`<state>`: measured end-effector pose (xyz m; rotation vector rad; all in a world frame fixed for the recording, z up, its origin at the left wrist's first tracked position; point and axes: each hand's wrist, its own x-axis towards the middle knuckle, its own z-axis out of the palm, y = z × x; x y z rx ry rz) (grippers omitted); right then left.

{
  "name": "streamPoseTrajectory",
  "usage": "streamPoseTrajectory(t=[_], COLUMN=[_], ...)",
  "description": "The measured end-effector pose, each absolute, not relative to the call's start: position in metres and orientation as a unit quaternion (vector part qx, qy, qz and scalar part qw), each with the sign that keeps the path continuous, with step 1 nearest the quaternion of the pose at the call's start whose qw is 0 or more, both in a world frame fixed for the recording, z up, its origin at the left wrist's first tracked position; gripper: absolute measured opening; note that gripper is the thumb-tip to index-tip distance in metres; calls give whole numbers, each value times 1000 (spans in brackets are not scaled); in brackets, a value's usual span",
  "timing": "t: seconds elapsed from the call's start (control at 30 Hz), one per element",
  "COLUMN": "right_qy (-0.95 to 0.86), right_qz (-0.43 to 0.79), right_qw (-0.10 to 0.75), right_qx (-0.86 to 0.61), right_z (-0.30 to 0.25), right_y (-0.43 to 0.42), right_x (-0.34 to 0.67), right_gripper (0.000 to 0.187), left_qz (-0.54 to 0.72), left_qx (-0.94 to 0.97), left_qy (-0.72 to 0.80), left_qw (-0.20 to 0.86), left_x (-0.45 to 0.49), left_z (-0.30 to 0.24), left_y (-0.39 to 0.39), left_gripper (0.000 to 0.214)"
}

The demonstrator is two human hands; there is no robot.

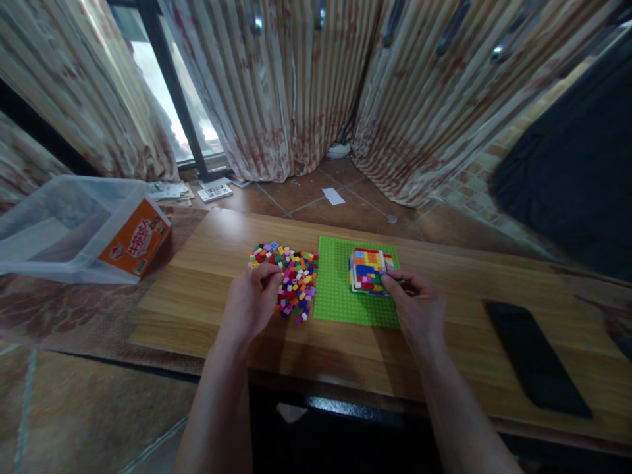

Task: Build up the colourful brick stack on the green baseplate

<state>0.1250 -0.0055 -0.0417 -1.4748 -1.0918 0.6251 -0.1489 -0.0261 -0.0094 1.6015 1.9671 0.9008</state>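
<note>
A block-shaped structure of toy bricks [368, 266] in many colours stands on a green studded baseplate [333, 304]. My right hand [417, 303] is at its right side, thumb and forefinger closed together by the front right corner of the top. Whatever lies between those fingertips is hidden. Left of the baseplate is a loose pile of small bricks [299, 283] in mixed colours. Over the pile's left edge, my left hand [254, 296] has its thumb and forefinger pinched together; I cannot make out anything between them.
The wooden board [182, 289] carries all this, with a black phone-shaped slab [536, 359] at its right. A clear plastic bin [74, 224] with an orange label lies at the left. Behind the board are a tiled floor [311, 197] and striped curtains [276, 99].
</note>
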Motion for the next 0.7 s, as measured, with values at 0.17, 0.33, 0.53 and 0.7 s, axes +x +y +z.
streamPoseTrajectory(t=[0.17,0.33,0.53,0.7], right_qy=[-438,-447,-647,-776], right_qz=[277,180,161,193], right_qw=[592,630,543,406], right_qx=[-616,-609,-510,-442], right_z=[-37,-31,-26,-30], right_y=[-6,-14,-43,-59], right_x=[125,121,86,55], right_gripper=[28,25,11,13], left_qz=[329,336,329,341], left_qx=[576,577,581,572], left_qy=[714,709,711,707], left_qw=[224,226,221,236], left_x=[-149,-150,-148,-146], left_z=[-8,-10,-6,-4], left_y=[-26,-26,-28,-29], left_gripper=[29,28,27,27])
